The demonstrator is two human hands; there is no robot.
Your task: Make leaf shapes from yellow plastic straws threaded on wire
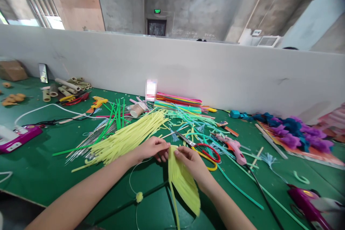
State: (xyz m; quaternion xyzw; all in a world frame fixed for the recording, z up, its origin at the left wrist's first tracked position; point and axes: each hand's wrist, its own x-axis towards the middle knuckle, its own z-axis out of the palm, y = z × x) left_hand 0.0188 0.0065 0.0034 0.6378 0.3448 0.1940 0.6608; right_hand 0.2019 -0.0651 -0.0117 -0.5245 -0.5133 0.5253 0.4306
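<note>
Between both hands hangs a yellow leaf-shaped piece made of pipe cleaners point(185, 183), with one loose strand trailing down from it. My right hand point(190, 160) pinches its top edge from the right. My left hand point(153, 149) has its fingers closed at the top left corner of the same piece. Just right of my hands lie scissors point(201, 149) with red and yellow handles. A thick bundle of yellow pipe cleaners point(129, 136) spreads on the table behind my left hand. Below, a dark green stem point(121, 208) carries a small yellow pompom point(139, 197).
A pink glue gun point(233, 147) rests at right, a yellow glue gun point(99, 101) at back left. Purple power strips point(24, 138) sit at both sides. Bamboo pieces point(71, 86), coloured pipe cleaners point(179, 102) and purple-blue fuzzy pieces point(296, 131) lie before a white partition point(107, 57).
</note>
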